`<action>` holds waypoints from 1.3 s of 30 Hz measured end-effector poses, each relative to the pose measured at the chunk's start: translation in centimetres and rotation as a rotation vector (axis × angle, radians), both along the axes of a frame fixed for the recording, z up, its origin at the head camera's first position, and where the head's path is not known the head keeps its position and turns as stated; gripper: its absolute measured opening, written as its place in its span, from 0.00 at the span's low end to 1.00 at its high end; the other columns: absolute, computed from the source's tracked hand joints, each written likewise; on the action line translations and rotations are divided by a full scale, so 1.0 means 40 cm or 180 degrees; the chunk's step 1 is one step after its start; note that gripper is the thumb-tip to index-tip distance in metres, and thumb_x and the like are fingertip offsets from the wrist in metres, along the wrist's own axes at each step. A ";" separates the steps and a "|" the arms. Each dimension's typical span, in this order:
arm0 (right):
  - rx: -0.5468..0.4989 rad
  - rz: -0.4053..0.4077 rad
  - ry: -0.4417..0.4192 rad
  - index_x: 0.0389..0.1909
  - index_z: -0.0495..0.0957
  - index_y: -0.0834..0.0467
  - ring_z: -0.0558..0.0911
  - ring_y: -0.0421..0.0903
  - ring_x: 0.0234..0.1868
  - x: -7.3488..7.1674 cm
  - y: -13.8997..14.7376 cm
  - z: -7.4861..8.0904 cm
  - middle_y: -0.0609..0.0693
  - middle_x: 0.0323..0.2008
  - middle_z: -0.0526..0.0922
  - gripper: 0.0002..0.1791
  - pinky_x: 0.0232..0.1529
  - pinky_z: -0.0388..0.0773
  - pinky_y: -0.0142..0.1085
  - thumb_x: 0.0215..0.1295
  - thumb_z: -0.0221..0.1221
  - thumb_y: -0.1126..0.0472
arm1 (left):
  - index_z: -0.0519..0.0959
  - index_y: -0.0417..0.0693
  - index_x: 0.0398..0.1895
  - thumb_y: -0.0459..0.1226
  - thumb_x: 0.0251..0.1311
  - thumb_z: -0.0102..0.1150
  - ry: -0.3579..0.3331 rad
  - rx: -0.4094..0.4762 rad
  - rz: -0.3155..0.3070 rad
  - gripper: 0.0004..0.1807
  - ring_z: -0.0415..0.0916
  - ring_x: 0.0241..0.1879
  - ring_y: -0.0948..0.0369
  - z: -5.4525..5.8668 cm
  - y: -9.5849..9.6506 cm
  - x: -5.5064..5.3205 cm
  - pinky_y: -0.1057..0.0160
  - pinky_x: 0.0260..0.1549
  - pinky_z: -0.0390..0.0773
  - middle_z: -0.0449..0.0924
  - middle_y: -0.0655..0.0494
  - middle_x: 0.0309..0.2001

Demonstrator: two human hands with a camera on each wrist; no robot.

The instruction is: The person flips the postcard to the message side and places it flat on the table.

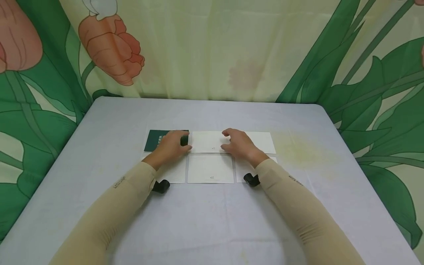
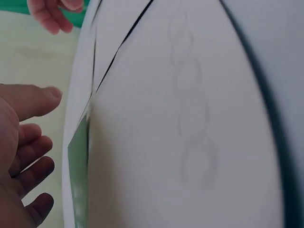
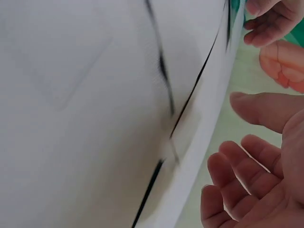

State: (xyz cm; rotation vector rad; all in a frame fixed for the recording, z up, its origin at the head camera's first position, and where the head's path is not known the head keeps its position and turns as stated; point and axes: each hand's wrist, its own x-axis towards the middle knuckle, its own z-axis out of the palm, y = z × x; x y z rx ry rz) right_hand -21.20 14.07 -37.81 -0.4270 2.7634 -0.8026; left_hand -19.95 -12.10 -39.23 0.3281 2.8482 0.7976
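Flat cards lie edge to edge in two rows on the table. At the back left is a dark green card (image 1: pixel 153 140) with pale lettering; beside it are a white card (image 1: pixel 205 141) and another white card (image 1: pixel 261 141). The front row is white, with a small mark on its middle card (image 1: pixel 210 168). My left hand (image 1: pixel 172 142) hovers over the green card, hiding part of it, thumb and fingers apart. Above the joint of the two back white cards is my right hand (image 1: pixel 240 143), fingers loosely bent. Both wrist views show the left hand (image 2: pixel 23 152) and right hand (image 3: pixel 261 166) holding nothing.
A white cloth covers the table (image 1: pixel 212 221), with a yellowish stain (image 1: pixel 301 151) at the right. Behind it hangs a curtain (image 1: pixel 212 48) printed with flowers and leaves. Black wrist devices sit under the left sleeve (image 1: pixel 119 198) and right sleeve (image 1: pixel 298 206).
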 end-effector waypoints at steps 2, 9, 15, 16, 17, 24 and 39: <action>-0.0017 0.0098 0.0049 0.69 0.68 0.62 0.77 0.53 0.60 0.002 -0.014 0.005 0.55 0.65 0.74 0.32 0.61 0.71 0.46 0.66 0.62 0.57 | 0.68 0.39 0.71 0.42 0.65 0.65 -0.0022 0.0059 -0.0056 0.33 0.59 0.71 0.44 0.005 -0.034 0.004 0.43 0.67 0.59 0.67 0.41 0.70; 0.0157 0.0509 0.0157 0.74 0.63 0.58 0.66 0.54 0.71 -0.002 -0.084 0.003 0.53 0.71 0.67 0.39 0.69 0.61 0.48 0.64 0.64 0.52 | 0.63 0.39 0.74 0.40 0.63 0.67 -0.0143 0.0076 -0.0017 0.38 0.55 0.72 0.42 0.002 -0.154 0.005 0.42 0.67 0.58 0.62 0.39 0.72; 0.0241 0.0725 0.0200 0.75 0.62 0.58 0.64 0.54 0.72 -0.013 -0.152 0.001 0.53 0.72 0.67 0.40 0.69 0.60 0.49 0.64 0.65 0.52 | 0.60 0.40 0.76 0.42 0.61 0.69 -0.0296 -0.0007 0.0084 0.43 0.51 0.73 0.40 0.012 -0.226 -0.002 0.40 0.68 0.54 0.58 0.38 0.74; 0.0260 0.0739 0.0201 0.75 0.62 0.58 0.64 0.53 0.72 -0.014 -0.163 0.001 0.53 0.72 0.67 0.40 0.69 0.60 0.48 0.64 0.65 0.52 | 0.59 0.40 0.76 0.43 0.61 0.69 -0.0324 -0.0018 0.0095 0.43 0.51 0.74 0.40 0.013 -0.235 -0.002 0.40 0.68 0.53 0.57 0.38 0.74; 0.0288 0.0746 0.0203 0.75 0.62 0.57 0.63 0.53 0.72 -0.015 -0.174 0.000 0.52 0.72 0.66 0.40 0.69 0.60 0.48 0.64 0.65 0.52 | 0.59 0.40 0.76 0.43 0.61 0.70 -0.0334 -0.0034 0.0091 0.44 0.51 0.74 0.40 0.012 -0.242 -0.004 0.40 0.69 0.53 0.57 0.37 0.74; 0.0528 0.0807 0.0203 0.75 0.62 0.56 0.61 0.52 0.73 -0.024 -0.238 -0.016 0.53 0.72 0.66 0.40 0.70 0.59 0.49 0.65 0.65 0.51 | 0.57 0.37 0.76 0.41 0.57 0.73 -0.0408 -0.0115 0.0115 0.48 0.49 0.74 0.39 0.005 -0.276 -0.010 0.40 0.69 0.52 0.54 0.36 0.75; 0.1021 0.0795 0.0033 0.76 0.61 0.53 0.58 0.50 0.74 -0.046 -0.312 -0.038 0.51 0.70 0.69 0.41 0.70 0.52 0.56 0.67 0.61 0.41 | 0.58 0.36 0.76 0.42 0.59 0.71 -0.0750 -0.0169 0.0168 0.46 0.49 0.73 0.37 0.001 -0.288 -0.028 0.39 0.68 0.52 0.53 0.32 0.74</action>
